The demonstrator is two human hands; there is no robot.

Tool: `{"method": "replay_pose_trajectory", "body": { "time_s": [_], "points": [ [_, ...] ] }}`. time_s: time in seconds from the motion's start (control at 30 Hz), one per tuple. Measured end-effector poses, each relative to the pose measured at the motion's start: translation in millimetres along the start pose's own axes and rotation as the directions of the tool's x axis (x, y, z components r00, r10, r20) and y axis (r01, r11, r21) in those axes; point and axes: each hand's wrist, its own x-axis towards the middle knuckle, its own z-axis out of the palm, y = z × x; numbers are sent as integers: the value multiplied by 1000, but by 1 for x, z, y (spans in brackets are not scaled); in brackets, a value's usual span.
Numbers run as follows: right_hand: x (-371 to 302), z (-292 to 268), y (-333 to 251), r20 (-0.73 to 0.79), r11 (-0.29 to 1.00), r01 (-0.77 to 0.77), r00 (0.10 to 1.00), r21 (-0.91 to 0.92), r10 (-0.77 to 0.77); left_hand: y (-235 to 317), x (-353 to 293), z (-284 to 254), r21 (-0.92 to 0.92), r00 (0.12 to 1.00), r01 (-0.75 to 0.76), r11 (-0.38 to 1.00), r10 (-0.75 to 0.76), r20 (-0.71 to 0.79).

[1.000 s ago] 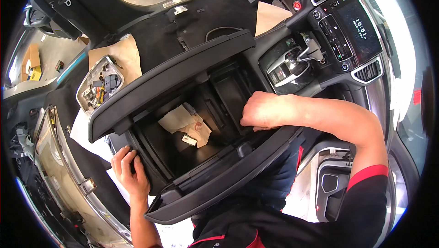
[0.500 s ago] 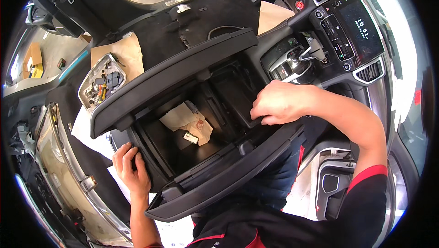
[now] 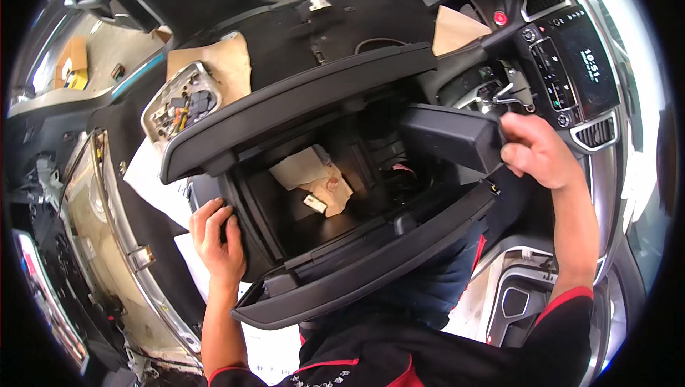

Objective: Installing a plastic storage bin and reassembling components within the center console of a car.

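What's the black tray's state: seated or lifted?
Lifted: the right hand grips the black tray by one end, exposing the console cavity below.

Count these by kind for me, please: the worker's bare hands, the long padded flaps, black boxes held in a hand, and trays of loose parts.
Hands: 2 (left hand, right hand)
Padded flaps: 2 (far flap, near flap)
Held black box: 1
Parts tray: 1
Total: 6

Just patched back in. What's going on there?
A person's right hand grips a black tray, holding it tilted at the front end of the console. The left hand rests on the console's other end. Both lid halves stand open, and brown paper lies inside the console between them.
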Motion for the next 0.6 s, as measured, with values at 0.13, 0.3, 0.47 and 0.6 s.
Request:
{"method": "replay_pose_trajectory", "body": {
  "time_s": [0.13,0.3,0.47,0.6],
  "points": [
    [9,11,-2,157,881,413,909,-232,-385,-1,-3,-2,23,999,-23,999,24,-27],
    [30,30,-34,393,842,514,817,-164,-423,-1,-3,1,26,999,-20,999,20,-35],
    [21,11,-58,480,814,543,781,-206,-400,0,-3,-1,48,999,-11,999,13,-46],
    [30,20,-59,519,767,638,678,-65,-520,-1,-2,0,45,999,-25,999,28,-47]
  ]
}}
